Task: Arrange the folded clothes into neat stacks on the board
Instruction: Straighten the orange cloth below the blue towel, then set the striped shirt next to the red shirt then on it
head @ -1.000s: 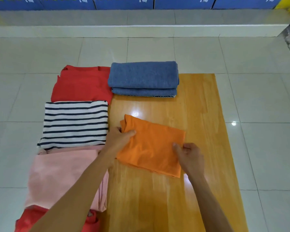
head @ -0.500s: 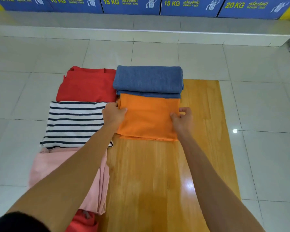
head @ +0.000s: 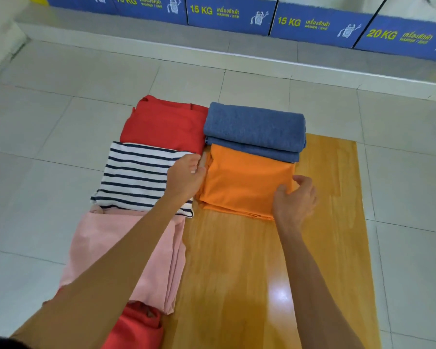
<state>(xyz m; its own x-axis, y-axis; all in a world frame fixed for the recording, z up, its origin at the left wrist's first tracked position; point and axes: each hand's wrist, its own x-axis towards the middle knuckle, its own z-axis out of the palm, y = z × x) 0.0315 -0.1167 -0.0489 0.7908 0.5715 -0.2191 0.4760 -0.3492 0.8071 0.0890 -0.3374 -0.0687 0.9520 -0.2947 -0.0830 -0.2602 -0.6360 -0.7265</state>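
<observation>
The orange garment (head: 247, 182) is now lying flat on the wooden board (head: 337, 197), its far edge touching the near side of the folded blue towel (head: 254, 127); a moment ago it was sitting skewed nearer the person in the middle of the board, so it has been slid away and squared up. The left hand (head: 186, 177) is resting at the garment's left edge, fingers together and curled loosely against the cloth, while the right hand (head: 296, 197) is pinching the right near corner, thumb on top and fingers tucked at the fold. That is suggesting the placing is nearly finished and only a final straightening is left before the hands are letting go. Counting what is lying about: one orange piece between the fingers, one blue towel beyond them, and to the left of the left fingers one striped shirt (head: 136, 177), one red piece (head: 161, 124) farther off, one pink piece (head: 126, 248) nearer the person and another red piece (head: 136, 328) nearest of all. Four pieces are apparently still waiting off the board.
</observation>
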